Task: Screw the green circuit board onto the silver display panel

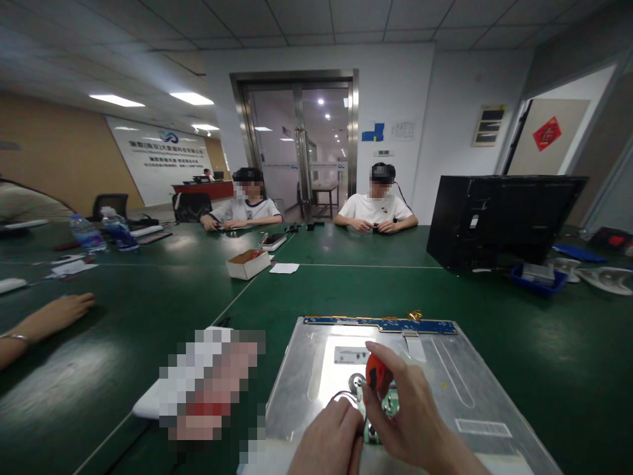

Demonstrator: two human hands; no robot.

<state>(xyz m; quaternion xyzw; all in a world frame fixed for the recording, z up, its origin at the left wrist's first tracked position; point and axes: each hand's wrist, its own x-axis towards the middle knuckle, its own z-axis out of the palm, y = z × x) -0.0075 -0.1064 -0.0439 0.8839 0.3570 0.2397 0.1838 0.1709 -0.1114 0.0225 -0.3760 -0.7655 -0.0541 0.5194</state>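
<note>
Before me, the metal panel (pixel 479 379) lies toward the tabletop's (pixel 366 287) near edge. Above it the right hand (pixel 415 409) grips an orange tool (pixel 376 373) between thumb and forefinger; I can't make out the tip. The left hand (pixel 329 435) bends down at the green board (pixel 392 401), nearer the panel's near edge than its far one; I can't tell whether its fingers grip anything. A blue strip (pixel 425 326) runs along the panel's far edge. Off its left edge lies a white case (pixel 185 366). Farther on are a box (pixel 244 269) and a black screen (pixel 499 214). Two people (pixel 377 210) sit at the tabletop's far edge.
</note>
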